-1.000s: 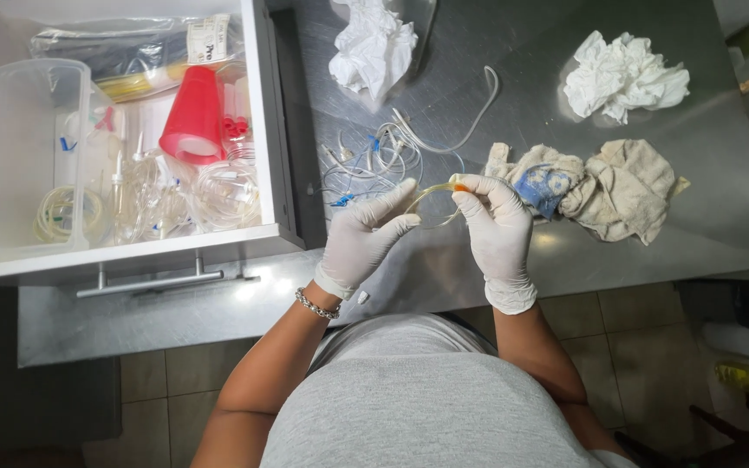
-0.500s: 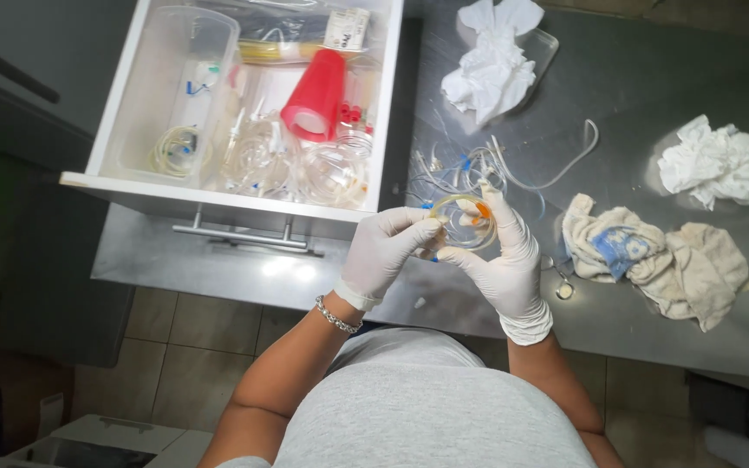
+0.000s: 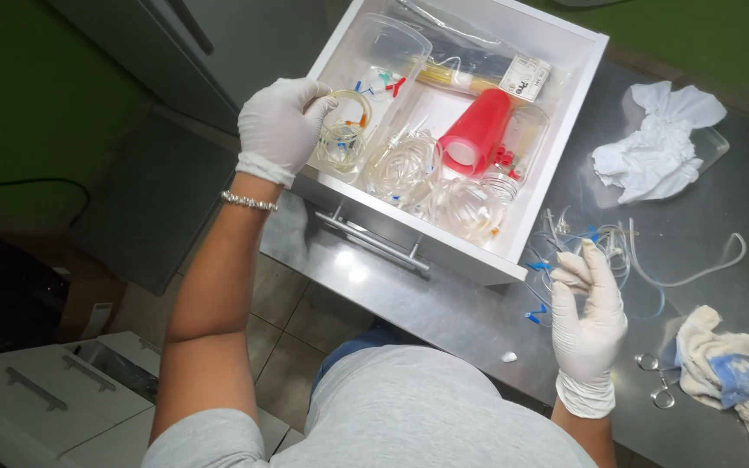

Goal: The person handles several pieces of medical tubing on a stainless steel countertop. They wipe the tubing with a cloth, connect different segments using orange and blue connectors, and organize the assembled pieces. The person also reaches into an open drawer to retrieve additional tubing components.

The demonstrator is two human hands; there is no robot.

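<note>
The left hand point(image 3: 281, 128) is holding a small coil of clear tubing point(image 3: 342, 132) over the near left corner of the open white drawer point(image 3: 513, 247), fingers curled and pinching the coil at its edge, just above a clear plastic tub point(image 3: 389, 54). The right hand point(image 3: 589, 321) is hovering over the steel counter point(image 3: 409, 303), fingers loosely together and slightly bent, gripping nothing, its fingertips touching a loose tangle of tubing point(image 3: 604, 247) lying near the drawer's right wall.

Inside the drawer more coiled tubes point(image 3: 405, 165) are sitting beside a red cone point(image 3: 474, 134). A crumpled white cloth point(image 3: 656, 143) is lying far right on the counter, and a patterned rag point(image 3: 730, 373) with small scissors point(image 3: 652, 377) near right.

To do this well, the coil should probably be kept tight between the fingers so it is not springing open, and lowered flat into the tub rather than dropped, so its ends are not snagging on neighbouring coils.
</note>
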